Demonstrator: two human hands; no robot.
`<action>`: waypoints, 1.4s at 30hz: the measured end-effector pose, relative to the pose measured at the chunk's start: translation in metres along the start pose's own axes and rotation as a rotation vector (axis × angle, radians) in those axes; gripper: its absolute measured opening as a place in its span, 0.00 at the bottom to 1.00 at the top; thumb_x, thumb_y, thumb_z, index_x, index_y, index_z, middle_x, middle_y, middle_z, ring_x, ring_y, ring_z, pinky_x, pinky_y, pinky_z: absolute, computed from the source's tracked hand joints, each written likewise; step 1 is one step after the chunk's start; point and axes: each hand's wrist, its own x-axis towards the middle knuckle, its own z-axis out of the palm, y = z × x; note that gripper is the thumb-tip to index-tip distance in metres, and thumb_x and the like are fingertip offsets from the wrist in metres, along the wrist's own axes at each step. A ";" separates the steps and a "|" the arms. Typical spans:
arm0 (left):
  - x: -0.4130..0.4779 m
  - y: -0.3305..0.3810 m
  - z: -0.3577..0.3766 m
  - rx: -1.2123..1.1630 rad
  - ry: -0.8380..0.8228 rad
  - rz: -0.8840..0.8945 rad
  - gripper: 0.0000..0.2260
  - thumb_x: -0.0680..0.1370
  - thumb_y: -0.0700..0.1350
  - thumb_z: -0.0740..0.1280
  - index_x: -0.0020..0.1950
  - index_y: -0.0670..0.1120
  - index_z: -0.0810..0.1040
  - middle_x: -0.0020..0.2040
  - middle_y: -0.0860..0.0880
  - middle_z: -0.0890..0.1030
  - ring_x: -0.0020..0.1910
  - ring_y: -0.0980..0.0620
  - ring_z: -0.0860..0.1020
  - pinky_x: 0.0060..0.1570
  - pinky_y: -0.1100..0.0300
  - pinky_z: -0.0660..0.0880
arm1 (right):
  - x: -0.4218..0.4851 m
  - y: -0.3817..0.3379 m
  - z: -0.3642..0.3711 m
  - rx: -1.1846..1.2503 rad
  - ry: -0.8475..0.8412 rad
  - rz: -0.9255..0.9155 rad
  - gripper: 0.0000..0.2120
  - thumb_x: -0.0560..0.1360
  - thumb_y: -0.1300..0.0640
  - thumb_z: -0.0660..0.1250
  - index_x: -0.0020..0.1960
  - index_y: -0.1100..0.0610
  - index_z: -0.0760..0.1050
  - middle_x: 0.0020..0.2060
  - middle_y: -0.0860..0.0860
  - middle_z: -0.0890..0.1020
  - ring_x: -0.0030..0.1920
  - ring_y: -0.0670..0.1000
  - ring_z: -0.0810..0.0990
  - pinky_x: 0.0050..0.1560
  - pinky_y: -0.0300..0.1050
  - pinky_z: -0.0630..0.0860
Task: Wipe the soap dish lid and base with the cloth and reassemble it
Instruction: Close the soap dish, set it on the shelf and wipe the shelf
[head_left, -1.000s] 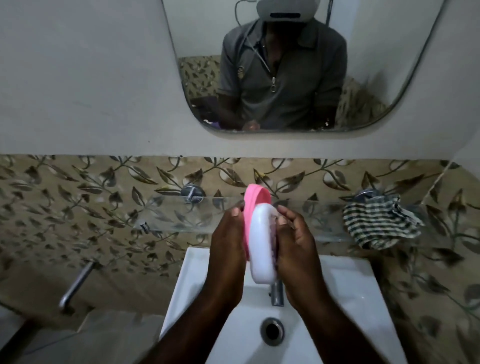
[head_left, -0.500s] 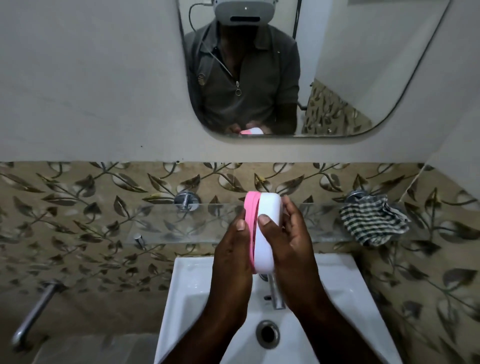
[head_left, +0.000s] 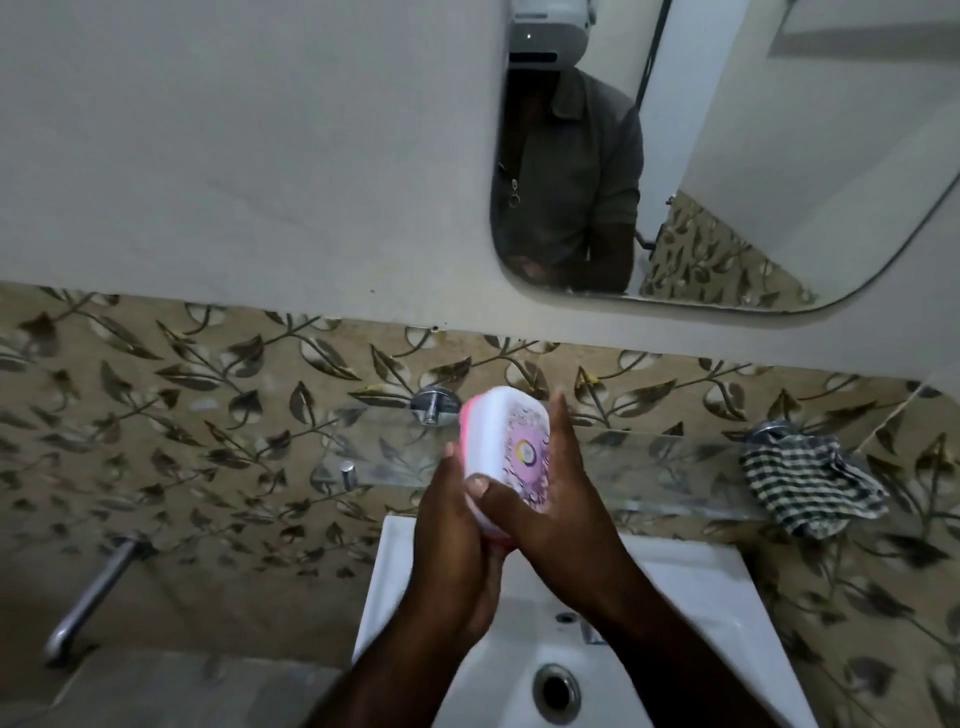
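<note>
Now turned, soap dish (head_left: 498, 467) (lid (head_left: 522, 441) showing)

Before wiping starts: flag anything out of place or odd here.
The checked cloth lies crumpled at the right end of the glass shelf, drooping over its front edge, untouched. The left hand and right hand hold the soap dish tilted above the sink.

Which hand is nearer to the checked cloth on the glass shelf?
The right. The right hand holds the soap dish on the side toward the checked cloth, without touching the cloth; the left hand grips the dish's other side, farther from the cloth.
</note>
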 end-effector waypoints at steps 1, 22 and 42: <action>0.005 0.008 -0.004 -0.113 0.006 -0.063 0.21 0.82 0.54 0.53 0.66 0.42 0.75 0.60 0.40 0.81 0.59 0.44 0.80 0.54 0.50 0.79 | 0.002 -0.003 0.002 -0.047 -0.036 -0.053 0.53 0.61 0.36 0.72 0.78 0.45 0.48 0.75 0.42 0.60 0.72 0.36 0.62 0.70 0.36 0.65; 0.014 0.002 -0.057 0.353 0.127 -0.188 0.30 0.76 0.67 0.56 0.55 0.42 0.81 0.42 0.41 0.84 0.40 0.45 0.83 0.44 0.46 0.81 | 0.037 0.025 0.017 -0.342 -0.051 -0.128 0.42 0.64 0.40 0.77 0.73 0.49 0.65 0.72 0.41 0.60 0.67 0.34 0.67 0.62 0.28 0.67; 0.005 -0.143 0.069 0.701 -0.463 -0.307 0.09 0.77 0.50 0.67 0.48 0.45 0.79 0.40 0.45 0.83 0.38 0.49 0.81 0.38 0.54 0.76 | -0.029 0.117 -0.253 -1.039 0.076 0.045 0.43 0.64 0.44 0.74 0.75 0.55 0.64 0.74 0.57 0.66 0.75 0.58 0.62 0.74 0.54 0.54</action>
